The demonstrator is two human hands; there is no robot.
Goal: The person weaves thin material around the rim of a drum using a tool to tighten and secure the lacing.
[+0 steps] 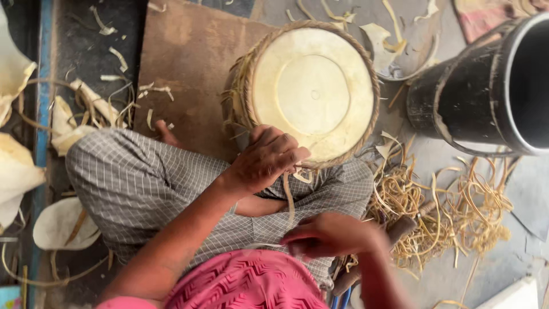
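Looking straight down here: a round drum sits in the upper middle of the frame, pale skin head facing up, with a braided straw-coloured rim around it. It's propped against the person's lap, which is covered in grey checked cloth.

The left hand is just below the drum's lower edge, fingers curled closed over the rim, and a thin pale strip hangs down from under it. The right hand is lower, centre-right and a bit blurred, fingers pinched together on what looks like the lower end of that strip, can't say for sure.

To the right there's a tangled pile of pale lacing scraps on the floor, and a big black drum shell lying on its side in the upper right. More pale hide offcuts sit along the left edge.
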